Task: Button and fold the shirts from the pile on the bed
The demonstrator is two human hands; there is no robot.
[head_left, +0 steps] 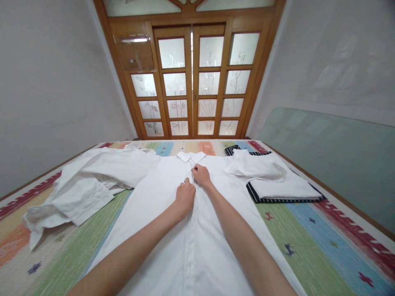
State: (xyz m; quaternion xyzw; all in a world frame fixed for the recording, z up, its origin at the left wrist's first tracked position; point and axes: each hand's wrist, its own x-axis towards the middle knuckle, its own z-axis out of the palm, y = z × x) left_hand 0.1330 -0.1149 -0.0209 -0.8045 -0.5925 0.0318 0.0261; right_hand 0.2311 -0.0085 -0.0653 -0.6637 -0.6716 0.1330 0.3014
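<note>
A white collared shirt [148, 213] lies spread front side up, its collar [191, 157] pointing away from me. My right hand [201, 174] pinches the front edge just below the collar. Slightly lower and to the left, my left hand [185, 196] is closed on the same button strip, knuckles up. Any button between the fingers is hidden by them. Below my hands the button strip [189, 263] runs down toward me. One long sleeve [89, 181] lies rumpled out to the left, and white sleeve cloth [259, 166] lies on the right.
Under the shirt is a colourful striped cloth [296, 246] covering the table. Dark pinstriped fabric [256, 195] lies at the right beneath white cloth. A pale green panel [327, 152] leans by the right wall. Wooden glazed doors [192, 82] stand beyond the far edge.
</note>
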